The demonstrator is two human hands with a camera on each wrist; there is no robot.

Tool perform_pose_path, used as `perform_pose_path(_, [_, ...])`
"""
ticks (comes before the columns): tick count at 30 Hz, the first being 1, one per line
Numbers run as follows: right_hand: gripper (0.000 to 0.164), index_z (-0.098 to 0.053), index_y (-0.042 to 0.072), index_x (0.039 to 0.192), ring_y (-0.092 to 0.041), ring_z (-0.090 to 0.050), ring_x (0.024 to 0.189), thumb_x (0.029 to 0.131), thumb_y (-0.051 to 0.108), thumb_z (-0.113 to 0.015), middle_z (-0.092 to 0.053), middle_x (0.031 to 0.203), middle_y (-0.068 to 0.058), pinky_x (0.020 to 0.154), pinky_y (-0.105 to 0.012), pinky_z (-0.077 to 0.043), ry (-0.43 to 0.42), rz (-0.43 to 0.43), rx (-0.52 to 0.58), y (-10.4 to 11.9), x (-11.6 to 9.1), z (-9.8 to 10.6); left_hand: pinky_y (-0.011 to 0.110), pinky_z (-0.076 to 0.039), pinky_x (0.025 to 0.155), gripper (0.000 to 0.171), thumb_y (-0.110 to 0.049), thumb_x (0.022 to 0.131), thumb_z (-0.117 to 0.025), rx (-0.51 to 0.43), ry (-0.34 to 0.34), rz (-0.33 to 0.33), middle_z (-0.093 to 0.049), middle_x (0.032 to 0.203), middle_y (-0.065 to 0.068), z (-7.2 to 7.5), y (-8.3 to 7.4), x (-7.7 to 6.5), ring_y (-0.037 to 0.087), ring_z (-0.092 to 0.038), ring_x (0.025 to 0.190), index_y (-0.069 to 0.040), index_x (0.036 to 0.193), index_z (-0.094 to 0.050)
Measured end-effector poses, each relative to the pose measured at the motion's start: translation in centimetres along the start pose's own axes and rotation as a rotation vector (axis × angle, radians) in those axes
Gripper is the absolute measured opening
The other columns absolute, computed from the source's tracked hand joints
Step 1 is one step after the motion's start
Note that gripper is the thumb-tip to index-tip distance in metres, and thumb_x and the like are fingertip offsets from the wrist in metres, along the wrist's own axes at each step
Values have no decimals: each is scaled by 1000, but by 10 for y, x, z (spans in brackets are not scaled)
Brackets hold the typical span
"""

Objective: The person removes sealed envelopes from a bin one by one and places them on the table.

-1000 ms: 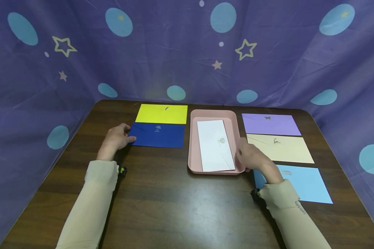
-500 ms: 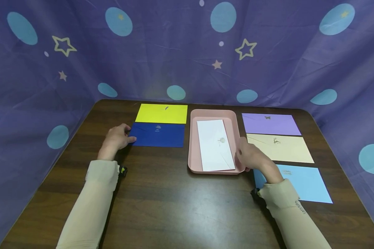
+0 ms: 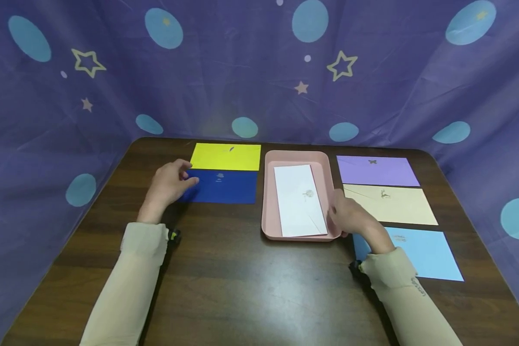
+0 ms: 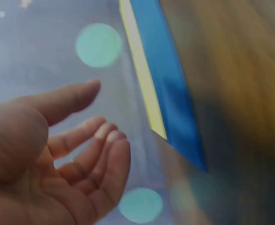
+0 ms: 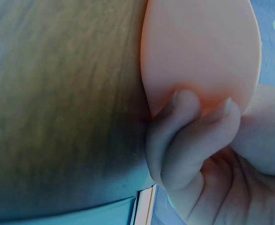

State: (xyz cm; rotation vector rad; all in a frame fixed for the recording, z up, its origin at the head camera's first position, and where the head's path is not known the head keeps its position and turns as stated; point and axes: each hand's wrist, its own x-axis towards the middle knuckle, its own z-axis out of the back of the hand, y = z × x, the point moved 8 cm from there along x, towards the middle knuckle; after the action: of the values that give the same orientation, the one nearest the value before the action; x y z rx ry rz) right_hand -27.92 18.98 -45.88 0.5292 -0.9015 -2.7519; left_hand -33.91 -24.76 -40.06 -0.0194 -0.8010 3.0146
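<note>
In the head view my left hand (image 3: 167,185) hovers at the left end of a dark blue envelope (image 3: 225,187), thumb and fingers apart with nothing between them. The left wrist view shows the palm and loosely bent fingers away from the blue envelope (image 4: 163,70). A yellow envelope (image 3: 227,156) lies just behind the blue one. A pink tray (image 3: 270,221) at the centre bears a white envelope (image 3: 298,202) with a small print. My right hand (image 3: 350,216) grips the tray's right edge; in the right wrist view its curled fingers press against the pink tray (image 5: 201,47).
On the right lie a purple envelope (image 3: 378,171), a cream envelope (image 3: 393,206) and a light blue envelope (image 3: 424,254), the last partly under my right wrist. A wooden table (image 3: 225,283) carries everything. A purple patterned cloth (image 3: 251,62) hangs behind it.
My left hand has let go of the blue envelope's left end and risen slightly up and to the right. The right hand, tray and envelopes stay where they were.
</note>
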Motion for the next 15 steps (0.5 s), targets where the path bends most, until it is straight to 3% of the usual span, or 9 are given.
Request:
perform_pose_path(6, [28, -35, -10, 132, -23, -64, 48, 111, 9, -35, -59, 82, -18, 47, -38, -55, -2, 14, 12, 0, 1, 1, 53, -51, 96, 49, -23, 100, -76, -49, 0, -187, -67, 112, 19, -9, -52, 3, 35, -60, 103, -2, 142, -61])
perform_pose_path(10, [28, -35, -10, 131, -23, -64, 48, 111, 9, -36, -59, 81, -18, 47, -38, -55, -3, 10, 14, -1, 1, 0, 50, -52, 97, 47, -22, 100, -76, -76, 59, -279, -69, 113, 16, -25, -91, 9, 33, -63, 104, -4, 141, -63])
perform_pose_path(15, [30, -34, -11, 134, -22, -64, 47, 111, 9, -37, -59, 80, -17, 46, -37, -54, -2, 4, 8, -1, 1, 0, 49, -50, 103, 44, -25, 101, -75, -36, 143, -380, -69, 118, 14, -47, -140, 23, 31, -63, 111, -6, 140, -65])
